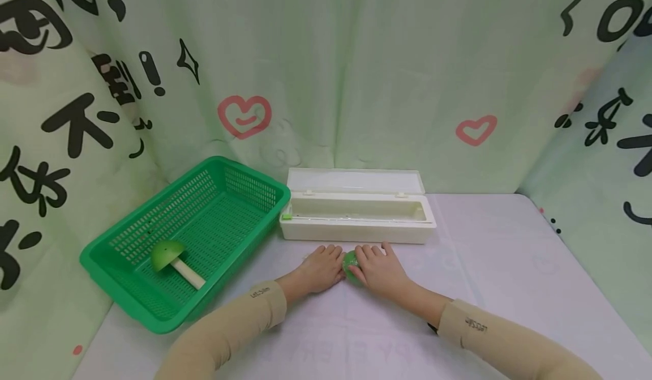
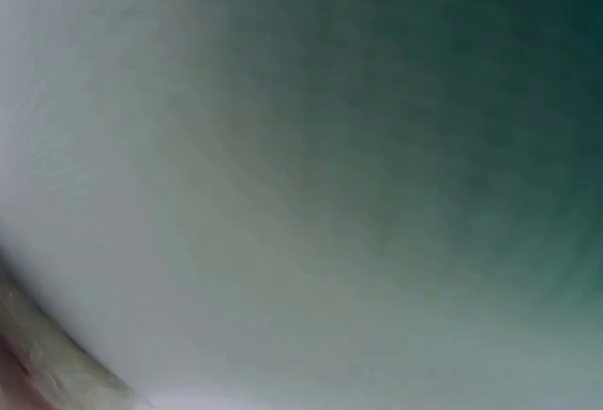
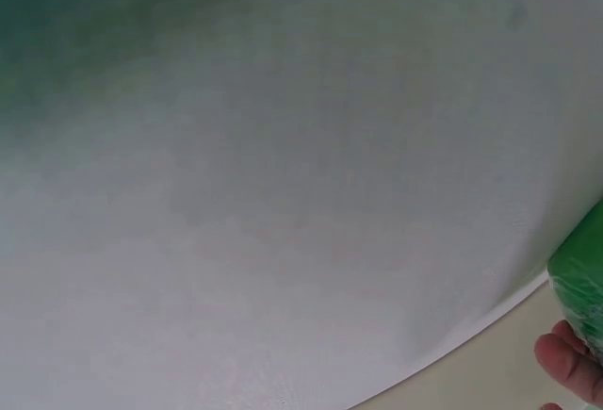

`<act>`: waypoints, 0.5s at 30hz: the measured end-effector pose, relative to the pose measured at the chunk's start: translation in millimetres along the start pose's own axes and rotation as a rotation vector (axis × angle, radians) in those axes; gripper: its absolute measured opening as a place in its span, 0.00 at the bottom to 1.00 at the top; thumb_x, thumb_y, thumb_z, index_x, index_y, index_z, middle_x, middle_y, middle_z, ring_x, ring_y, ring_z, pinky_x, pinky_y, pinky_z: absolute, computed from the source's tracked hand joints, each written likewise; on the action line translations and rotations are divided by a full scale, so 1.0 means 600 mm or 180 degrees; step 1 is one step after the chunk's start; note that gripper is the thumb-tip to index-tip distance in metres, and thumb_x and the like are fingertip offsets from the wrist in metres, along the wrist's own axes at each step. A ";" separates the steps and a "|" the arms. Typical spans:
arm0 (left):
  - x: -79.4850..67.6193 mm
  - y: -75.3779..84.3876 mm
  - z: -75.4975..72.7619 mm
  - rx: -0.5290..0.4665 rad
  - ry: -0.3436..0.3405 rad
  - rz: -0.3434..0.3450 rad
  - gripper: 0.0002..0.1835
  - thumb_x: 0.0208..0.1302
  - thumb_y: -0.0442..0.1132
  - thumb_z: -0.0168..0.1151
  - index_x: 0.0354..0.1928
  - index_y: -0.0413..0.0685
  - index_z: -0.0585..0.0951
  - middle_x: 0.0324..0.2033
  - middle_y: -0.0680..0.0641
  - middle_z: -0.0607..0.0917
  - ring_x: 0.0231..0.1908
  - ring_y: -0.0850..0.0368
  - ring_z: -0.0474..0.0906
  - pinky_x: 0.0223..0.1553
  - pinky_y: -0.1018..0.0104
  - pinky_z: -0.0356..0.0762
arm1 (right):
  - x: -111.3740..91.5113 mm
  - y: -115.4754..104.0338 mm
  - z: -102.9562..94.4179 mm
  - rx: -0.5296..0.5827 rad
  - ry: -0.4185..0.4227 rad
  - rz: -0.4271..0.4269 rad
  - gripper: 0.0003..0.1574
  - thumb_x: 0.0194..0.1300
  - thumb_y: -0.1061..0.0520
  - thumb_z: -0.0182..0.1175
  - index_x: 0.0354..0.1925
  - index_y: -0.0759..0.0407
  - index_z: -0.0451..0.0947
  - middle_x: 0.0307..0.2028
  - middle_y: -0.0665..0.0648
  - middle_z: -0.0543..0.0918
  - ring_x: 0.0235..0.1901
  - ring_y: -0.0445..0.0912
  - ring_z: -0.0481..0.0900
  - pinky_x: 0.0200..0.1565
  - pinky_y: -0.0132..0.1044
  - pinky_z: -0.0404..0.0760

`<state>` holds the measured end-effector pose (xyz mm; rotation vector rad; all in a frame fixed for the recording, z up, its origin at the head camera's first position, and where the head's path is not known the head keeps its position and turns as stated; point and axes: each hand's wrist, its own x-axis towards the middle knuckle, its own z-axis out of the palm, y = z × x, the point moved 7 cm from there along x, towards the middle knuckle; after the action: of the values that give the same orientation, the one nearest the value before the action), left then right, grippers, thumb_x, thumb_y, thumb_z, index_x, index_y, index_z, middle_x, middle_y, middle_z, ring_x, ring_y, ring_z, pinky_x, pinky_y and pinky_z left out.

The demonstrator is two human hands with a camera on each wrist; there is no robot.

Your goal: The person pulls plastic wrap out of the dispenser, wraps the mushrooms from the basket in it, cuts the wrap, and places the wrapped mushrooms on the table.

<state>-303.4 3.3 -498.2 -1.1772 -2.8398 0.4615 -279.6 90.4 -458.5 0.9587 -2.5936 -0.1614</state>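
A green rounded mushroom cap [image 1: 351, 263] shows between my two hands, low over the table. Shiny clear film covers the green cap [image 3: 584, 283] in the right wrist view. My right hand [image 1: 381, 270] grips the cap from the right, thumb on the near side. My left hand [image 1: 322, 270] is curled over the mushroom's left part and hides most of it; a small pale bit peeks out beyond the knuckles. Just behind both hands stands a white film dispenser box [image 1: 356, 232], its lid [image 1: 356, 180] raised. Only blurred cloth and basket tones fill the left wrist view.
To the left a green plastic basket [image 1: 239, 255] stands at an angle beside the box. Inside it lies another green-capped mushroom [image 1: 168, 252] with a white stem. Pale printed curtains [image 1: 397, 85] close off the back and sides of the white-covered table [image 1: 509, 267].
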 end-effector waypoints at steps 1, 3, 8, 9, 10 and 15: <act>-0.002 -0.003 -0.001 -0.0069 -0.0010 -0.0003 0.26 0.69 0.59 0.35 0.56 0.48 0.68 0.50 0.50 0.73 0.52 0.57 0.68 0.52 0.63 0.67 | 0.000 0.001 -0.001 0.0021 -0.0014 0.0007 0.31 0.70 0.39 0.35 0.44 0.63 0.69 0.37 0.58 0.77 0.36 0.52 0.77 0.45 0.51 0.67; -0.008 -0.012 -0.004 -0.0170 0.0009 -0.0009 0.31 0.66 0.63 0.36 0.58 0.48 0.66 0.54 0.50 0.72 0.56 0.56 0.66 0.54 0.61 0.65 | -0.001 0.002 -0.002 0.0050 -0.0031 0.0019 0.28 0.69 0.39 0.40 0.44 0.62 0.69 0.37 0.58 0.77 0.36 0.52 0.77 0.45 0.52 0.67; -0.021 -0.032 0.000 -0.0109 0.0283 0.0035 0.34 0.60 0.70 0.37 0.53 0.50 0.67 0.48 0.51 0.72 0.51 0.56 0.68 0.47 0.61 0.68 | 0.000 0.005 -0.003 0.0111 -0.0050 0.0060 0.25 0.66 0.40 0.45 0.43 0.61 0.68 0.36 0.56 0.77 0.35 0.51 0.77 0.47 0.54 0.66; -0.022 -0.033 0.002 -0.0078 0.0340 0.0081 0.32 0.61 0.69 0.38 0.51 0.51 0.67 0.46 0.51 0.72 0.48 0.57 0.69 0.43 0.62 0.70 | 0.000 0.005 -0.002 0.0126 -0.0051 0.0068 0.24 0.66 0.41 0.46 0.43 0.61 0.68 0.35 0.56 0.77 0.35 0.51 0.77 0.47 0.54 0.66; -0.023 -0.033 0.004 -0.0043 0.0385 0.0126 0.29 0.62 0.68 0.37 0.49 0.52 0.67 0.44 0.52 0.71 0.46 0.57 0.69 0.41 0.63 0.70 | 0.000 0.004 -0.002 0.0136 -0.0052 0.0075 0.24 0.65 0.41 0.47 0.43 0.61 0.68 0.35 0.56 0.77 0.35 0.51 0.77 0.47 0.54 0.66; -0.013 -0.020 0.011 0.0066 0.0436 0.0327 0.23 0.66 0.62 0.37 0.47 0.53 0.67 0.41 0.53 0.71 0.41 0.59 0.71 0.36 0.66 0.72 | 0.000 0.004 -0.001 0.0165 -0.0044 0.0091 0.24 0.64 0.42 0.48 0.43 0.62 0.68 0.36 0.57 0.76 0.35 0.52 0.77 0.47 0.53 0.65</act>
<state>-307.0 -11.5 -500.5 -1.3020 -2.6633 0.3970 -280.9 92.2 -457.4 0.9411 -2.6344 -0.0941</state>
